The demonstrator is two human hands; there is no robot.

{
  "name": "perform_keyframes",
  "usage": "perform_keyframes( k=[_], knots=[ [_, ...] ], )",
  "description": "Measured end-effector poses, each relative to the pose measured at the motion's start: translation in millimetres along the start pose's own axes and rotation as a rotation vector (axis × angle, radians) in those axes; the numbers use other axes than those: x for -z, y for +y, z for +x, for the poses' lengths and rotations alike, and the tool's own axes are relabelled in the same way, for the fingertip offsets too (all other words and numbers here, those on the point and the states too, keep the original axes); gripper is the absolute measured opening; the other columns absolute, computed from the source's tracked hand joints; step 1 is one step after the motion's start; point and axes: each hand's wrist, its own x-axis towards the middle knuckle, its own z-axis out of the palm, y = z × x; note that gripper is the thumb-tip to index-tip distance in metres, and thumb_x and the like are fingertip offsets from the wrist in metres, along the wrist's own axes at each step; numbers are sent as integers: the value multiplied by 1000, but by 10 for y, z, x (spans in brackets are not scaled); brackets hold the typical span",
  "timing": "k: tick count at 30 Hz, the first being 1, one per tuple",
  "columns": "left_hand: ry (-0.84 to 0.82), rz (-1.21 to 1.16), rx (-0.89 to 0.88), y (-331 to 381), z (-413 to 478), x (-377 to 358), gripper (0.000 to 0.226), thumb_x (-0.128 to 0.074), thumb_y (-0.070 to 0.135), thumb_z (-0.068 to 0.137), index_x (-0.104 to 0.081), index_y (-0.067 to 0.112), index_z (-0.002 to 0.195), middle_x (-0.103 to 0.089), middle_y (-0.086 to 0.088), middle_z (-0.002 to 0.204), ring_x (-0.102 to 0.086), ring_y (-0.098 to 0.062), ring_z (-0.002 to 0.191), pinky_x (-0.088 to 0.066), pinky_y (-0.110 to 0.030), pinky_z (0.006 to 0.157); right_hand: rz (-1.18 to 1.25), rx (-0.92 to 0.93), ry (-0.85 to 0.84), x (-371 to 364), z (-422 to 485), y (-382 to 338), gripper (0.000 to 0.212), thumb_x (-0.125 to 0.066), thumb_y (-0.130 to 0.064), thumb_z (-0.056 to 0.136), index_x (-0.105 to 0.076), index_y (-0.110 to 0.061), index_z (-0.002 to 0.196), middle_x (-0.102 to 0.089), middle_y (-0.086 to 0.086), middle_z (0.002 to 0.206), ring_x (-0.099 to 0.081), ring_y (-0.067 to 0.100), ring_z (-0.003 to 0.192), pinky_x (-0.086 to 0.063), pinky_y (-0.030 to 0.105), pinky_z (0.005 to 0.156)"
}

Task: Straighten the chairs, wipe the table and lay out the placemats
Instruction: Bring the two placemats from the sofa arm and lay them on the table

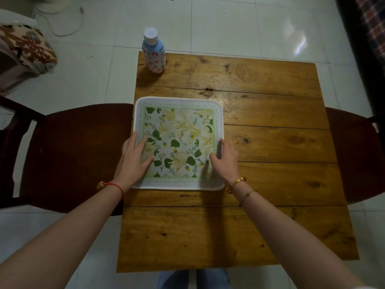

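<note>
A square placemat (179,130) with a white border and a green leaf and yellow flower print lies flat on the left half of the wooden table (270,142). My left hand (135,157) rests palm down on the mat's left edge, fingers spread. At the mat's right edge sits my right hand (225,159), fingers curled loosely and touching the cloth. A dark wooden chair (73,153) stands at the table's left side, its seat tucked against the edge. Another dark chair (354,153) stands at the right side.
A blue and pink bottle (153,52) with a white cap stands upright at the table's far left corner. A patterned cushion (27,49) lies on furniture at the far left. The floor around is pale tile (229,24). A dark checked cloth hangs at the top right.
</note>
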Motion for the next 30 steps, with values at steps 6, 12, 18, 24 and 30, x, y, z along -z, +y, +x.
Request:
perform_keyframes(
  k=[6,12,18,24,30],
  knots=[
    [-26,38,15,-29,9,-7,77,-66,29,90,-26,11,153,-9,-12,163,-7,-32,148,-12,-46,119,57,-6,-10,74,-12,-4,66,-58,-18,90,-32,-10,150,-43,6,148,-32,25,139,-34,44,113],
    [-18,64,31,-11,-5,3,79,-66,32,89,-26,10,153,-11,-11,163,-10,-32,147,-18,-47,118,59,5,-36,70,-28,13,67,-58,-19,90,-31,-12,151,-42,4,149,-30,25,139,-33,45,111],
    [-24,49,35,-5,-16,11,80,-67,31,89,-25,9,153,-11,-11,163,-10,-32,147,-16,-46,119,43,-3,-53,42,-45,3,65,-58,-20,90,-32,-13,149,-45,3,144,-30,25,137,-36,46,109],
    [-39,43,27,2,1,43,81,-67,32,88,-25,7,153,-12,-13,163,-9,-31,148,-15,-46,119,48,-14,-59,78,-56,-5,58,-56,-16,90,-37,-9,145,-49,6,137,-33,25,133,-37,37,102],
    [-48,58,14,-17,0,50,82,-66,32,89,-22,9,154,-9,-11,163,-8,-30,148,-16,-47,118,72,-24,-47,75,-90,-12,49,-56,-15,89,-45,-8,136,-52,7,133,-35,26,128,-32,31,91]
  ],
)
